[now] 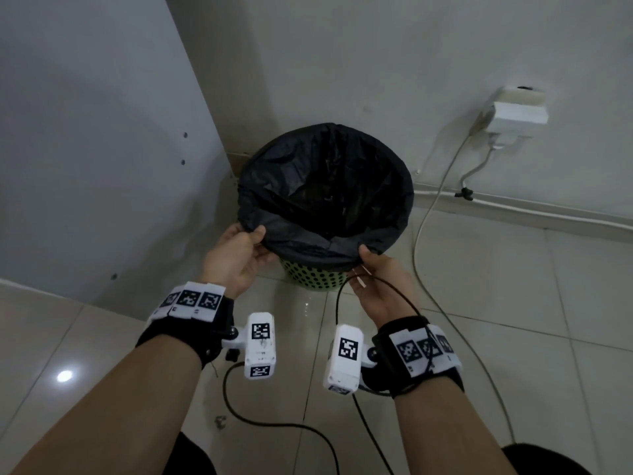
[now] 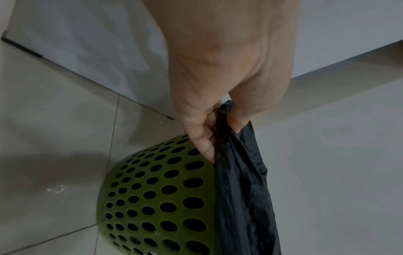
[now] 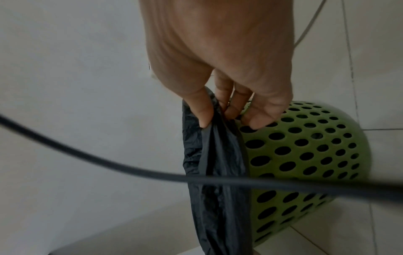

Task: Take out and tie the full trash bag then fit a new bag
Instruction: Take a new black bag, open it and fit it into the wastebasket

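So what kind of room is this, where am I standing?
Most likely an indoor corner of a home or office room: a glossy tiled floor, plain white walls with a wall socket and plugged-in cable, and a small green perforated bin lined with a black bag.

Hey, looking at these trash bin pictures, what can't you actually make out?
- Inside of the black trash bag: head view, too dark to tell contents.
- Green perforated bin: head view, mostly hidden by the bag's folded-over edge.
- Left hand fingertips: left wrist view, tucked behind bag film.
- Bag's lower part: right wrist view, crossed by a blurred black cable.
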The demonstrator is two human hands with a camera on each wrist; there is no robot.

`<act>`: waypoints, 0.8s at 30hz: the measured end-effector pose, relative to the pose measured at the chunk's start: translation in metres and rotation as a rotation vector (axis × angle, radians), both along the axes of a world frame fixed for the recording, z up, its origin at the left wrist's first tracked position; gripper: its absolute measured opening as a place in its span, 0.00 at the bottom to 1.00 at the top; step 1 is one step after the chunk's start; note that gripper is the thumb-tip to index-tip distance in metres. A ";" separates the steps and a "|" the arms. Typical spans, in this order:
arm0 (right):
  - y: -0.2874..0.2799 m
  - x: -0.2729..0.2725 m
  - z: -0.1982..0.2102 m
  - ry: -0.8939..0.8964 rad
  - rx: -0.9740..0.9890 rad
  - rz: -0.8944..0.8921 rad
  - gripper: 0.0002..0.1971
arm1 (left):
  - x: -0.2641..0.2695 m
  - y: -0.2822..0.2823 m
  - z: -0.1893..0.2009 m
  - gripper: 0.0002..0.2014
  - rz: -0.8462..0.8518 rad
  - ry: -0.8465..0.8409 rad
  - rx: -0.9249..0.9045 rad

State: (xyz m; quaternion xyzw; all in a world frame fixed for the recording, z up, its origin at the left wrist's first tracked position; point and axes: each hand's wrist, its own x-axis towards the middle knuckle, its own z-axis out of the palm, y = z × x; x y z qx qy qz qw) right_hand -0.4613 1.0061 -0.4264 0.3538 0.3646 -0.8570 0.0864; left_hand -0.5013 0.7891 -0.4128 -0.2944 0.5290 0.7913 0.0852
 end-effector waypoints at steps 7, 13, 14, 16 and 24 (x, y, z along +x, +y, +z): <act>0.005 0.000 -0.007 -0.025 0.015 -0.038 0.13 | -0.002 0.003 0.003 0.06 0.005 0.030 -0.029; -0.003 0.000 -0.005 0.016 -0.028 -0.086 0.08 | 0.006 0.013 0.006 0.15 -0.057 -0.052 0.031; -0.005 0.002 -0.004 0.019 -0.042 -0.049 0.05 | 0.010 0.017 0.005 0.17 -0.076 -0.058 0.033; -0.009 0.006 0.000 0.008 -0.042 0.019 0.04 | 0.014 0.024 0.005 0.11 -0.068 -0.038 0.025; 0.007 0.000 0.004 0.031 -0.162 -0.067 0.16 | 0.011 0.028 0.006 0.03 0.001 -0.013 0.086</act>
